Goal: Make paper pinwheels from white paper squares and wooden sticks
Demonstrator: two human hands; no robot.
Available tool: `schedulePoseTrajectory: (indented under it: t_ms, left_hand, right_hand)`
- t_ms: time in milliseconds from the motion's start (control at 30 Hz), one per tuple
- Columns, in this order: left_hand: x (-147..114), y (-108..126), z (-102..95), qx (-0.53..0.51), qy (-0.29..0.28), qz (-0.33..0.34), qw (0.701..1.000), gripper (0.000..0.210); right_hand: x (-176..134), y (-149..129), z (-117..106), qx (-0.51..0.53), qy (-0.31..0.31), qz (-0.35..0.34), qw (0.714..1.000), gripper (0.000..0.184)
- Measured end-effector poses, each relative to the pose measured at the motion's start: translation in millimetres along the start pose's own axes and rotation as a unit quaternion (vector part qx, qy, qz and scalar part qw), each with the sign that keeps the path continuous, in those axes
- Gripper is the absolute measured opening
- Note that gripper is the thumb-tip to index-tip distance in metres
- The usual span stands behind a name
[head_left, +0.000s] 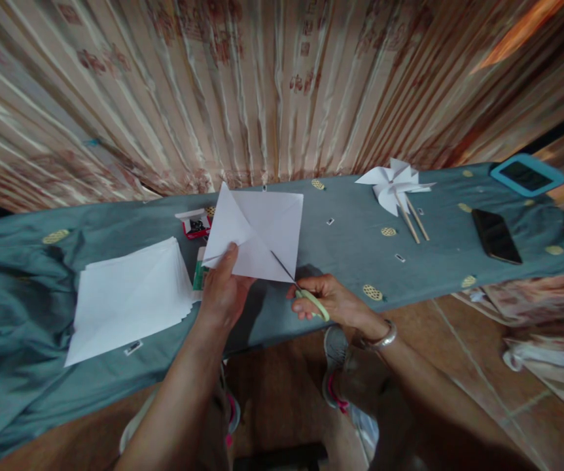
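My left hand (227, 288) grips a square white paper sheet (275, 219) by its lower left side, thumb on top and fingers underneath. Crease or cut lines run diagonally across the sheet, and a flap stands up at its upper left. In my right hand (328, 297) is a pair of scissors (314, 304) with light green handles. Their dark blade lies over the sheet along the diagonal at its lower right corner. The sheet is held above the cloth-covered table.
A stack of white paper (129, 294) lies at left on the teal tablecloth (341, 248). Behind the sheet sit a small red box (196, 226) and a green packet (199, 271). Paper pinwheels (394, 183) on sticks, a phone (495, 235) and a blue-framed tablet (527, 174) lie to the right.
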State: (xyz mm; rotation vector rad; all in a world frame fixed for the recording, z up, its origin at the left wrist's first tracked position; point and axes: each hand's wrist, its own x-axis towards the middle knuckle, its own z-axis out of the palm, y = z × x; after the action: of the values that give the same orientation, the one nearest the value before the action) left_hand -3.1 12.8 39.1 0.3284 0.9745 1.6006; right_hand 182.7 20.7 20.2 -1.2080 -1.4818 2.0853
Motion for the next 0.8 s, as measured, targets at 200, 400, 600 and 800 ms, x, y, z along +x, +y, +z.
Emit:
schedulePoseTrajectory:
  t_ms: [200,400,600,800]
  left_hand:
    - [-1.5,-3.4,0.7,0.000,-0.001,-0.013,1.000,0.021]
    - [-1.1,-4.0,0.2,-0.001,-0.007,-0.009,1.000,0.022]
    - [-1.9,-2.7,1.2,0.006,-0.008,-0.014,1.000,0.020]
    - [-2.6,-1.9,-0.2,0.042,-0.016,-0.018,0.999,0.024]
  right_hand:
    - [-1.1,0.5,-0.8,-0.010,-0.006,-0.015,1.000,0.055]
    - [-2.7,-4.0,0.2,-0.019,0.003,-0.019,1.000,0.056]
    - [-2.5,-6.8,1.0,-0.021,0.016,-0.019,0.999,0.056]
    - [-0.7,-3.5,-0.8,-0.035,0.018,-0.014,0.999,0.069]
